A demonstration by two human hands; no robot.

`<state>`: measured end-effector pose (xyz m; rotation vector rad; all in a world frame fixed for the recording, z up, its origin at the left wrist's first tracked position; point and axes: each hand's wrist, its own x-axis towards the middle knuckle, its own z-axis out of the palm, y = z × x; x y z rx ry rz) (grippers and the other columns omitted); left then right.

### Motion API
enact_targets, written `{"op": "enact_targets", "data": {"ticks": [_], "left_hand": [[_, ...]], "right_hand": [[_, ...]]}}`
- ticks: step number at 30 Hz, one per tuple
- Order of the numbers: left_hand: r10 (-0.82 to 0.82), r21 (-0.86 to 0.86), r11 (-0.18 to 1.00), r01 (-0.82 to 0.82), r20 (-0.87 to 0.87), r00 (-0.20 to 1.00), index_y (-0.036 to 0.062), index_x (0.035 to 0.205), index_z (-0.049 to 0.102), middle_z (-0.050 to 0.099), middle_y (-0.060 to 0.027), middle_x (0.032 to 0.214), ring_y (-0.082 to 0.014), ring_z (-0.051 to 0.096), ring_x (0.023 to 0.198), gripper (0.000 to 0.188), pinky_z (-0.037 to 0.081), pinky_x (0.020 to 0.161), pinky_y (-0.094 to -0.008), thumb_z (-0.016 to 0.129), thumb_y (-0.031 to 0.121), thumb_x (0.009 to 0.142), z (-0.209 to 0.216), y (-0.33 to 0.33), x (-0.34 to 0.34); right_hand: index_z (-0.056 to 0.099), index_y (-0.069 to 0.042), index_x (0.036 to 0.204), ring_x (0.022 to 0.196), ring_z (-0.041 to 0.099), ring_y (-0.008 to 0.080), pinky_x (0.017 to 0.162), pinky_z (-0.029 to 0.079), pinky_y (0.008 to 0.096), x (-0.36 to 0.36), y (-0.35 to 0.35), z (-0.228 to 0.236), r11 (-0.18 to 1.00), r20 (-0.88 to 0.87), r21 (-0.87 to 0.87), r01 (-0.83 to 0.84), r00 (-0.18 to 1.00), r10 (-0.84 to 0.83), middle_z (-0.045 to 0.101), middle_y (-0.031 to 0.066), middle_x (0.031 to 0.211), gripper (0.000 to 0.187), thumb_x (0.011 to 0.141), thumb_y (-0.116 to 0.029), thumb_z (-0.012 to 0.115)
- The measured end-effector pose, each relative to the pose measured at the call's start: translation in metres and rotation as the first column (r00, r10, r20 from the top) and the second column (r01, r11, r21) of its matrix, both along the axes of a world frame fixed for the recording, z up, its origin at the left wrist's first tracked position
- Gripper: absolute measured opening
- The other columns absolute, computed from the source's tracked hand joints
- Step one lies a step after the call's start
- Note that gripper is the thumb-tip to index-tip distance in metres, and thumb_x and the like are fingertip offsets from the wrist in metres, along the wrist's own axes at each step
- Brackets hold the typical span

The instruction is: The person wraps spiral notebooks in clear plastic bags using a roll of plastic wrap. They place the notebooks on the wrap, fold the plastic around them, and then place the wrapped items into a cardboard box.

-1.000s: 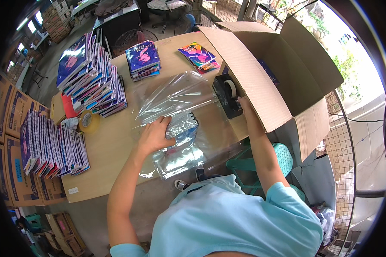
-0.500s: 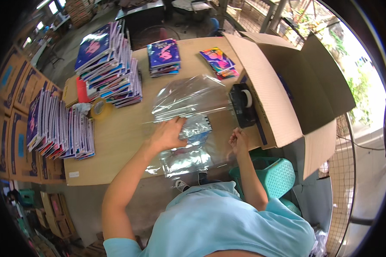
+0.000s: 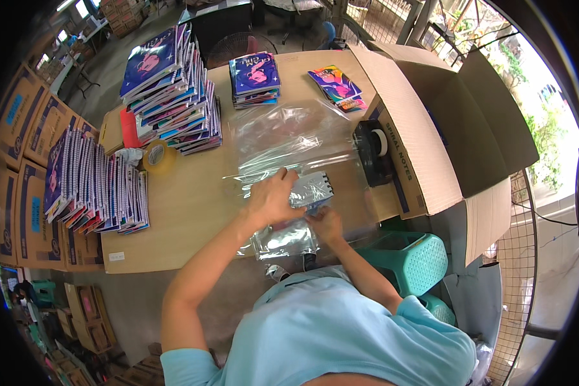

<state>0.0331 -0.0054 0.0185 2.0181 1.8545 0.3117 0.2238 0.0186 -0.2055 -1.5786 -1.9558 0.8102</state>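
A spiral notebook (image 3: 312,187) lies under clear plastic film at the table's near edge, its black coil showing on the right. More of the clear plastic (image 3: 289,132) spreads flat beyond it, and a shiny fold hangs near the edge. My left hand (image 3: 273,198) rests on the covered notebook, thumb and fingers apart, pressing down. At the notebook's lower right, my right hand (image 3: 327,225) touches the plastic with curled fingers; whatever they pinch is hidden. A black tape dispenser (image 3: 373,154) with a white roll stands to the right.
Tall notebook stacks (image 3: 174,96) and a leaning row of notebooks (image 3: 100,183) fill the left side. A smaller stack (image 3: 255,80), colourful booklets (image 3: 336,88) and a yellow tape roll (image 3: 156,156) lie about. An open carton (image 3: 418,135) stands right, above green stools (image 3: 408,260).
My right hand has moved left from beside the tape dispenser to the covered notebook's lower edge. My left hand stays on the notebook. The view has shifted slightly.
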Motion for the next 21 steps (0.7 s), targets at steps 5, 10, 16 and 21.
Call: {"op": "enact_targets", "data": {"ticks": [5, 10, 16, 21], "left_hand": [[-0.01, 0.102, 0.995, 0.017, -0.071, 0.997, 0.0044, 0.12, 0.055, 0.056, -0.0131, 0.11, -0.0328, 0.064, 0.092, 0.065, 0.054, 0.074, -0.0435, 0.078, 0.035, 0.067, -0.021, -0.043, 0.021], [-0.171, 0.213, 0.973, 0.091, 0.396, 0.902, 0.0038, 0.112, 0.059, 0.061, -0.0139, 0.108, -0.0313, 0.063, 0.094, 0.048, 0.052, 0.079, -0.0418, 0.074, 0.035, 0.078, -0.065, -0.087, 0.027], [0.229, -0.035, 0.968, -0.249, 0.534, 0.814, 0.0058, 0.108, 0.067, 0.065, -0.0159, 0.103, -0.035, 0.06, 0.097, 0.044, 0.047, 0.085, -0.0427, 0.055, 0.045, 0.091, -0.189, -0.044, -0.086], [0.09, 0.121, 0.989, -0.089, -0.001, 0.996, 0.0131, 0.13, 0.056, 0.064, -0.0156, 0.094, -0.0355, 0.06, 0.093, 0.062, 0.046, 0.084, -0.0458, 0.063, 0.052, 0.082, -0.184, -0.008, -0.064]], "right_hand": [[0.064, -0.006, 0.094, 0.076, 0.068, 0.0283, 0.065, 0.054, 0.0418, 0.042, 0.03, 0.102, 0.238, -0.529, -0.826, -0.511, 0.558, -0.639, 0.07, 0.0111, 0.086, 0.039, 0.075, -0.038, 0.078], [0.052, -0.002, 0.125, 0.086, 0.069, 0.022, 0.073, 0.059, 0.0364, 0.021, 0.022, 0.09, 0.33, -0.528, -0.841, -0.429, 0.786, -0.322, 0.066, 0.0131, 0.108, 0.051, 0.08, -0.014, 0.072], [0.032, 0.006, 0.144, 0.111, 0.059, 0.0276, 0.098, 0.046, 0.0367, 0.021, -0.031, 0.174, 0.882, -0.306, -0.207, -0.424, 0.884, 0.354, 0.057, 0.0221, 0.126, 0.094, 0.066, -0.015, 0.082], [0.037, 0.007, 0.139, 0.123, 0.051, 0.0295, 0.105, 0.039, 0.0394, 0.09, -0.043, 0.314, 0.941, -0.274, 0.019, -0.339, 0.903, 0.331, 0.048, 0.0245, 0.135, 0.094, 0.065, -0.025, 0.084]]}}
